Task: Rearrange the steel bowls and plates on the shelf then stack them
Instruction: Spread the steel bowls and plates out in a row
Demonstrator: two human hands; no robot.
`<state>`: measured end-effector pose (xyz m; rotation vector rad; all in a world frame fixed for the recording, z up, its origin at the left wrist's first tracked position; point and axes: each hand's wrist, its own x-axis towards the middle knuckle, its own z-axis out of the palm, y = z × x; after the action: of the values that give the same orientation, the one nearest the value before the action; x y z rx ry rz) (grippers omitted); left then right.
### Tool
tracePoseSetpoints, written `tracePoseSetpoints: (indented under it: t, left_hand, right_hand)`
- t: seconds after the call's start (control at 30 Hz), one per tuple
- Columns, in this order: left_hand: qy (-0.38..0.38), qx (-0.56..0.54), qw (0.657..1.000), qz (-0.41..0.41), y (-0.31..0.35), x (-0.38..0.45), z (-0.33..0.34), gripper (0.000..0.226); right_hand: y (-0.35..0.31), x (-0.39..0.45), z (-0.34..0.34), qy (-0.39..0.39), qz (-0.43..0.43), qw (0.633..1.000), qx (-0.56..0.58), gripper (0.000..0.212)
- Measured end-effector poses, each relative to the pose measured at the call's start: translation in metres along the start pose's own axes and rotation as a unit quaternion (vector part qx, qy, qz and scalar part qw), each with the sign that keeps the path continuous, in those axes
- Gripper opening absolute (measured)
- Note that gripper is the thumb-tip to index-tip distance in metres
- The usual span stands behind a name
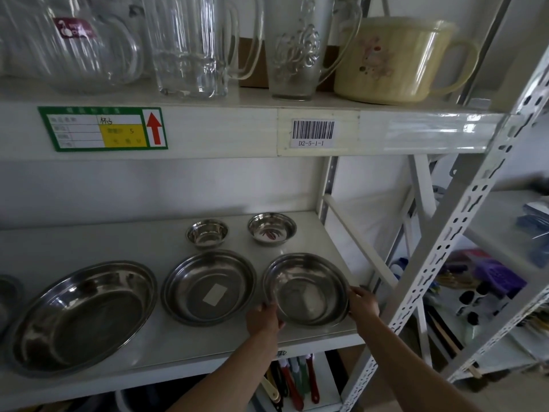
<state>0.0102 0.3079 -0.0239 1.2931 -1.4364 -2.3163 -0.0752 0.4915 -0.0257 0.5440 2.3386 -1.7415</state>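
Rightmost steel plate (306, 288) on shelf (166, 349) front edge gripped at opposite rims by left hand (263, 319) and right hand (364, 303). Labelled plate (208, 288) just beside, two small bowls (208, 233) behind.

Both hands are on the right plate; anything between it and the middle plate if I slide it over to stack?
Nothing visible. The right plate, held by left hand and right hand, sits directly beside the middle plate; only bare shelf lies between them.

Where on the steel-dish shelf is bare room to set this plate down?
Bare shelf lies at the back left, behind the large plate and left of the small bowl. The front row is crowded: the middle plate nearly touches the plate held by both hands.
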Motion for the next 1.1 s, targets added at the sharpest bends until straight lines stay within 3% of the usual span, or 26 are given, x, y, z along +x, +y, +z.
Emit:
tracePoseSetpoints:
  t: [0.3, 0.4, 0.53, 0.8, 1.1]
  left_hand:
    - [-0.024, -0.027, 0.999, -0.001, 0.003, -0.009, 0.001, 0.012]
    - [-0.037, -0.047, 0.998, 0.019, 0.014, -0.013, -0.002, 0.008]
    - [-0.061, -0.073, 0.994, 0.052, 0.035, -0.019, -0.015, 0.011]
    - [-0.018, -0.134, 0.987, 0.087, 0.075, -0.015, -0.066, 0.014]
    - [0.045, -0.127, 0.983, 0.123, 0.089, -0.001, -0.135, 0.011]
  right_hand:
    - [-0.012, -0.005, -0.002, 0.036, -0.012, 0.999, 0.034, 0.015]
    - [-0.021, -0.002, 0.001, 0.038, -0.027, 0.999, 0.028, 0.023]
    - [-0.044, -0.009, 0.013, 0.014, -0.059, 0.997, 0.055, 0.016]
    - [-0.075, -0.029, 0.077, -0.041, -0.104, 0.990, 0.082, 0.019]
    - [-0.077, -0.048, 0.151, -0.092, -0.093, 0.988, 0.079, 0.022]
